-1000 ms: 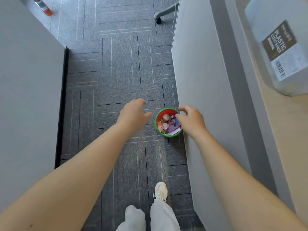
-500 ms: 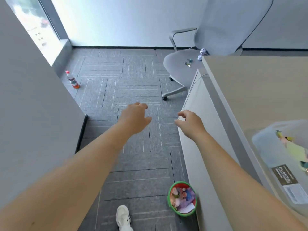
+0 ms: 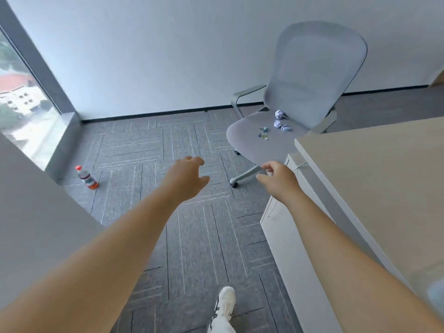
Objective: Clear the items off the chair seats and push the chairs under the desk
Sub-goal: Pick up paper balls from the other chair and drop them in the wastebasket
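Your left hand (image 3: pixel 186 179) hangs out in front with the fingers loosely curled and nothing in it; your right hand (image 3: pixel 280 180) is also empty, thumb and fingers drawn fairly close together. Both are over the carpet (image 3: pixel 192 236), well short of the chair (image 3: pixel 288 131), which stands pulled out beyond the corner of the desk (image 3: pixel 374 188). Its seat carries crumpled paper balls (image 3: pixel 278 117) near the backrest and a few small clips (image 3: pixel 263 134) nearer the middle.

Those clips look tiny and easy to miss or drop, and the paper balls could roll off if you bump the seat. The chair is on casters, so leaning on it may send it away. Mind the bottle (image 3: pixel 87 177) standing on the floor to your left.
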